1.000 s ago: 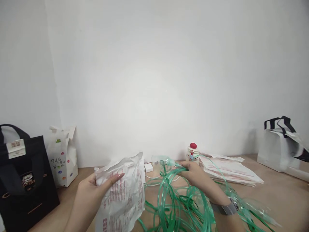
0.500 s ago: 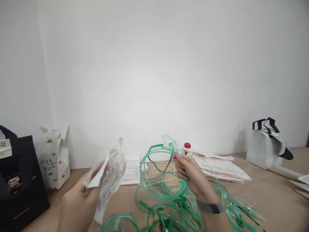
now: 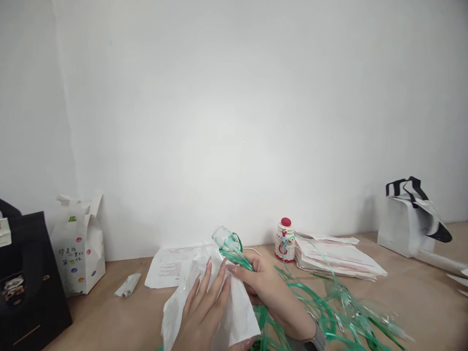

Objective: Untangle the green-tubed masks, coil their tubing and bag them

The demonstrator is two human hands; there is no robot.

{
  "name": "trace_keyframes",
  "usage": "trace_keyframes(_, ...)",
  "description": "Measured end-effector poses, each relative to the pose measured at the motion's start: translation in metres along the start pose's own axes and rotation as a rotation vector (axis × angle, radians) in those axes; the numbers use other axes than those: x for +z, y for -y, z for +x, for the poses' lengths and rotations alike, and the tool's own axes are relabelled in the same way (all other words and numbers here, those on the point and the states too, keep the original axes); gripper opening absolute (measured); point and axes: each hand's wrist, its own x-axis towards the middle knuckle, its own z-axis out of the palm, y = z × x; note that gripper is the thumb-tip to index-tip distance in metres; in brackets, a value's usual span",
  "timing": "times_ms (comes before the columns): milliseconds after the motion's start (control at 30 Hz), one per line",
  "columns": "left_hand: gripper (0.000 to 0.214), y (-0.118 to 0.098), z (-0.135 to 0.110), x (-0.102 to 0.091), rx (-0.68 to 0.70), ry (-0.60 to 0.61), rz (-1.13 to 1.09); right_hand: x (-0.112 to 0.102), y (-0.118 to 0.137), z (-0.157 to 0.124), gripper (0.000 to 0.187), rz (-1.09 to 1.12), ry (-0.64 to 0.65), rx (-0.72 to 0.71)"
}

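Spread over a white paper pouch (image 3: 234, 312), my left hand (image 3: 206, 312) lies with its fingers extended and apart. To its right, my right hand (image 3: 272, 290) is closed around a bundle of green oxygen tubing (image 3: 241, 259). A clear plastic mask-like piece (image 3: 222, 236) sticks out at the top of that bundle. Its thumb rests at the pouch's upper right edge, and the pouch hides part of the bundle. More green tubing (image 3: 325, 312) lies tangled on the table below and right of my right hand.
A printed sheet (image 3: 164, 265) lies behind the pouch, with a crumpled white scrap (image 3: 127, 285) to the left. A red-capped bottle (image 3: 284, 243) stands beside a paper stack (image 3: 340, 256). Bags stand at the sides: black (image 3: 32, 292), dotted white (image 3: 78, 253), and white with dark handles (image 3: 398, 226).
Both hands have come together at the middle. The pouch now lies against the bundle under my left hand, and the tubing loop is gathered. A crumpled scrap now shows on the left.
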Motion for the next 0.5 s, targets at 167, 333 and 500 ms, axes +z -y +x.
trace_keyframes(167, 0.087, -0.014, -0.006, 0.003, -0.218, 0.065, -0.264, 0.001, -0.012, 0.01, 0.025, -0.101, 0.016, 0.046)
trace_keyframes(333, 0.082, -0.023, -0.008, 0.01, -0.298, 0.036, -0.498, 0.0, -0.026, 0.021, 0.028, -0.021, 0.134, 0.041)
trace_keyframes(500, 0.087, -0.031, 0.0, 0.003, -0.406, 0.014, -0.59, 0.003, -0.028, 0.024, 0.036, 0.042, 0.207, 0.077)
